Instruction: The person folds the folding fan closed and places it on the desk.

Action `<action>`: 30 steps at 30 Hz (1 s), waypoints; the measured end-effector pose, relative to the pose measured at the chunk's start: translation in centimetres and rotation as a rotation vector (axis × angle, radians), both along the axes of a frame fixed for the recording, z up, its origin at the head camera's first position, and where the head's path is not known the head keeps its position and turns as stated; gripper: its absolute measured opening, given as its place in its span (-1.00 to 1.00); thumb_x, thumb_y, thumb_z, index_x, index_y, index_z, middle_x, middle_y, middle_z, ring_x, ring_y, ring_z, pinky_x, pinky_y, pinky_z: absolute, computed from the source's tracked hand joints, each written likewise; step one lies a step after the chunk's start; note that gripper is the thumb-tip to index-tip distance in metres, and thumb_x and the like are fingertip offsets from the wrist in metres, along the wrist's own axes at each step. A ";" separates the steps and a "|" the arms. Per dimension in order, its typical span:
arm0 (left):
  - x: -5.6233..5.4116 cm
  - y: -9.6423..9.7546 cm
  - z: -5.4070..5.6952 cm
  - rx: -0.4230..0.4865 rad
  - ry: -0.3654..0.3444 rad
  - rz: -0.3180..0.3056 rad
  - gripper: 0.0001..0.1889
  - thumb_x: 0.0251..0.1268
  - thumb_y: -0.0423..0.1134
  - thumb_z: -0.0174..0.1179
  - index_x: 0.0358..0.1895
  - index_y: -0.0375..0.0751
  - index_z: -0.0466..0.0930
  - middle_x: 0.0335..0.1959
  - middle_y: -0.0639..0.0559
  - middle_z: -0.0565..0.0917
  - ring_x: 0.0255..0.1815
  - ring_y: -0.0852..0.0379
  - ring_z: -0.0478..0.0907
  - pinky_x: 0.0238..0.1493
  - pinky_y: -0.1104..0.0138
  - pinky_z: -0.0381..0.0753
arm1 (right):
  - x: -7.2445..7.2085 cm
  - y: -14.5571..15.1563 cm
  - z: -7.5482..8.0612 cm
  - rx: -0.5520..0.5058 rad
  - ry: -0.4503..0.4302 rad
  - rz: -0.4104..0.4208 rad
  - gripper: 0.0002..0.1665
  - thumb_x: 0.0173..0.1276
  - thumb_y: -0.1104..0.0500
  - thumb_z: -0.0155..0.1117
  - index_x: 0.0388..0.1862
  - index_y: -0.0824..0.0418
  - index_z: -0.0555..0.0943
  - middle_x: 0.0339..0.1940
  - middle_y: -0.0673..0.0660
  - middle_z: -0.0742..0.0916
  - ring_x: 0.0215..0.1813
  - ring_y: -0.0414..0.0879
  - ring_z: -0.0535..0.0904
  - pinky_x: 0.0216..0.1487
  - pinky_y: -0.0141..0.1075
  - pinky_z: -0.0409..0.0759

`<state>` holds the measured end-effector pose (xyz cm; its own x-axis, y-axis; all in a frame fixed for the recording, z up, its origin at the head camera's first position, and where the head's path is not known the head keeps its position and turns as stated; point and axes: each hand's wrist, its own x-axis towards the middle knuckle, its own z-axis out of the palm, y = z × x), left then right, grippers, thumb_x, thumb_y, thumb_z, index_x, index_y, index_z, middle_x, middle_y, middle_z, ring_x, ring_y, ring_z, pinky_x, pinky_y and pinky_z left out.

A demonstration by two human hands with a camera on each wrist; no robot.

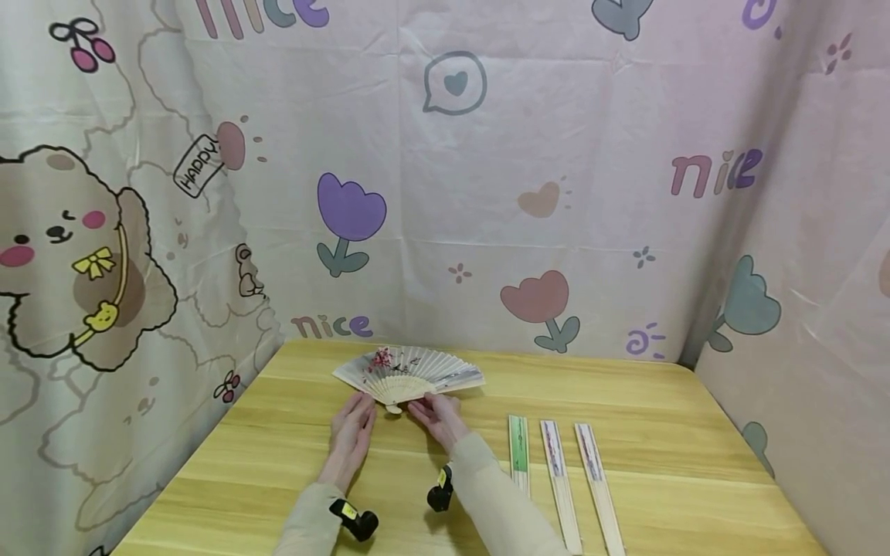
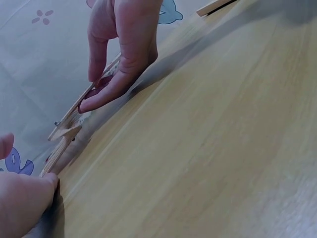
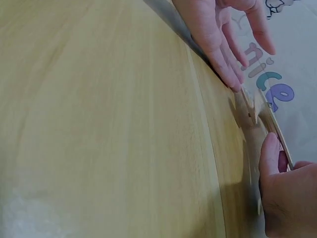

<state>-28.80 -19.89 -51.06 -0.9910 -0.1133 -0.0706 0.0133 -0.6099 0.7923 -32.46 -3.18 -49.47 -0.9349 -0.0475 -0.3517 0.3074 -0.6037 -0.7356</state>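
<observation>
A folding fan (image 1: pixel 410 372) lies spread at the back of the table, its pale leaf printed with red blossoms and its pivot end toward me. My right hand (image 1: pixel 439 419) pinches the right outer stick between thumb and fingers, as the right wrist view shows with the hand (image 3: pixel 290 196) low at the right. On the other side, my left hand (image 1: pixel 351 434) has its straight fingertips at the left outer stick, the thumb standing apart from it. The left wrist view has this left hand (image 2: pixel 22 201) in its lower left corner.
To the right lie three folded fans in a row: a green one (image 1: pixel 518 448), a white one with a purple print (image 1: pixel 558 471) and a similar one (image 1: pixel 596 475). Printed cloth (image 1: pixel 445 154) hangs behind the wooden table (image 1: pixel 667 432) and along its sides.
</observation>
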 end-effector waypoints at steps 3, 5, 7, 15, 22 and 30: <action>0.0 0.1 -0.1 -0.003 0.004 -0.010 -0.25 0.63 -0.36 -0.14 0.59 -0.37 -0.46 0.64 -0.29 -0.10 0.67 -0.03 -0.07 0.77 0.25 -0.02 | 0.1 0.2 -0.2 0.002 0.014 0.006 -0.61 0.50 0.46 -0.02 0.25 0.60 0.35 -0.24 0.28 0.71 -0.31 -0.07 0.74 0.26 -0.10 0.77; -0.1 0.1 -0.2 -0.010 -0.006 -0.002 -0.26 0.62 -0.35 -0.12 0.60 -0.40 -0.38 0.61 -0.27 -0.02 0.61 0.04 0.09 0.75 0.26 0.06 | 0.2 0.2 -0.2 0.010 0.020 0.016 -0.63 0.50 0.47 -0.03 0.23 0.59 0.36 -0.26 0.27 0.72 -0.33 -0.08 0.74 0.23 -0.12 0.78; -0.3 0.2 -0.3 -0.016 -0.015 0.006 -0.27 0.62 -0.36 -0.10 0.59 -0.41 -0.35 0.59 -0.23 0.04 0.51 0.16 0.25 0.73 0.28 0.13 | 0.3 0.3 -0.3 0.018 0.030 0.026 -0.65 0.50 0.47 -0.04 0.21 0.59 0.37 -0.28 0.25 0.73 -0.34 -0.10 0.74 0.19 -0.15 0.81; -0.7 0.4 -0.5 0.027 0.020 -0.006 -0.18 0.61 -0.41 -0.14 0.57 -0.33 -0.61 0.63 -0.27 -0.08 0.38 0.30 0.38 0.68 0.34 0.23 | 0.9 0.6 -0.4 0.022 0.088 0.046 -0.60 0.51 0.46 -0.07 0.27 0.59 0.34 -0.28 0.22 0.76 -0.30 -0.11 0.74 0.20 -0.13 0.80; -0.6 0.8 -0.2 0.037 0.017 0.002 -0.23 0.61 -0.41 -0.13 0.59 -0.37 -0.48 0.62 -0.30 -0.09 0.27 0.30 0.43 0.70 0.28 0.20 | 1.5 0.8 -0.1 0.031 0.124 0.036 -0.62 0.51 0.45 -0.11 0.23 0.61 0.32 -0.42 0.11 0.73 -0.37 -0.17 0.71 0.07 -0.22 0.85; 0.1 1.7 0.2 0.002 0.030 -0.023 -0.26 0.62 -0.35 -0.10 0.60 -0.38 -0.36 0.61 -0.24 0.08 0.25 0.30 0.51 0.64 0.26 0.31 | 2.4 1.4 0.2 0.047 0.156 0.005 -0.70 0.49 0.46 -0.09 0.14 0.55 0.32 -0.41 0.09 0.67 -0.40 -0.16 0.67 -0.04 -0.25 0.86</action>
